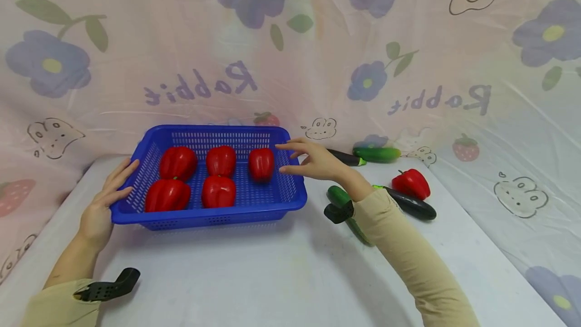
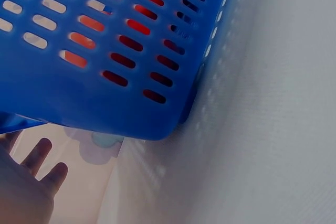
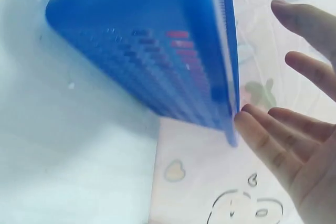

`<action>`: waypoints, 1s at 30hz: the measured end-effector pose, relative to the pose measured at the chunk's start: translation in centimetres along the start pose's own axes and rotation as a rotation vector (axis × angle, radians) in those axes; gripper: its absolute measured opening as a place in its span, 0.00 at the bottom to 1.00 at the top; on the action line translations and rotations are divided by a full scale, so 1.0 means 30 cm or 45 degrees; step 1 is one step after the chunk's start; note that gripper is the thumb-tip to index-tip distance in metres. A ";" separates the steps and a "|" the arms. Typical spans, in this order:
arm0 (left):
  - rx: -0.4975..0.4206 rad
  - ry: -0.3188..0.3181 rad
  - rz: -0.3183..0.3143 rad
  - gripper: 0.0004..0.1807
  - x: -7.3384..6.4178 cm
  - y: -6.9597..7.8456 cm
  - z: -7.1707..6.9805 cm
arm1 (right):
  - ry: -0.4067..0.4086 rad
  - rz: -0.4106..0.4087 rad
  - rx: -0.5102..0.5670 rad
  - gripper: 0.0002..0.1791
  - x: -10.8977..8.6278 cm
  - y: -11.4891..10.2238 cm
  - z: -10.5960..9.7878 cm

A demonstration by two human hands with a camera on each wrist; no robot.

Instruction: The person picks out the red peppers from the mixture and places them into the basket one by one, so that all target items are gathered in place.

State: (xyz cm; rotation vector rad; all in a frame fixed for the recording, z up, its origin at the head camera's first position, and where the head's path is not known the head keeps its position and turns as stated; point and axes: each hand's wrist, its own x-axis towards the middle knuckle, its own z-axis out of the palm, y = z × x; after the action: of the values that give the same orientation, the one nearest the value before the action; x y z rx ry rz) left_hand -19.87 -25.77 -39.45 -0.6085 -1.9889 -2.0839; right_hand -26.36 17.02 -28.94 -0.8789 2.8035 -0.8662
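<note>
A blue plastic basket (image 1: 209, 215) with slotted walls stands on the white table, and several red bell peppers (image 1: 220, 192) lie inside it. At its left end my left hand (image 1: 97, 218) rests against the rim, fingers extended. The left wrist view shows the basket's slotted wall (image 2: 79, 95) close up, with part of the left hand (image 2: 26, 182) below. My right hand (image 1: 320, 162) is at the right rim, fingers spread and reaching over it. From the right wrist view, one fingertip of that hand (image 3: 302, 153) is beside the basket's rim (image 3: 229, 77); contact is unclear.
Right of the basket lie a red bell pepper (image 1: 411, 184), an eggplant (image 1: 412, 204) and a cucumber (image 1: 359, 231) partly hidden by the right wrist. Farther back are another eggplant (image 1: 343, 157) and cucumber (image 1: 378, 154). A printed cloth (image 1: 290, 85) hangs behind the table (image 1: 254, 276).
</note>
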 end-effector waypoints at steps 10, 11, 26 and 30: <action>0.009 0.000 -0.025 0.27 -0.003 0.001 -0.006 | 0.055 0.060 -0.064 0.33 -0.038 0.055 -0.039; 0.006 -0.002 -0.030 0.27 -0.004 0.000 -0.006 | 0.057 0.065 -0.074 0.33 -0.043 0.064 -0.043; -0.042 -0.004 -0.045 0.27 -0.004 0.001 -0.001 | 0.079 0.076 -0.213 0.32 -0.126 0.182 -0.107; -0.036 -0.009 -0.047 0.27 -0.002 0.000 0.001 | 0.072 0.085 -0.256 0.32 -0.142 0.196 -0.123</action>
State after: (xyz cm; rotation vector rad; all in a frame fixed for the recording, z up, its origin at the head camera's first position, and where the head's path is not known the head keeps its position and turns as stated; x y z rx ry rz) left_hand -19.82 -25.77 -39.47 -0.5900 -1.9920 -2.1377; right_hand -26.64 25.14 -29.41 -0.7900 2.9901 -0.6181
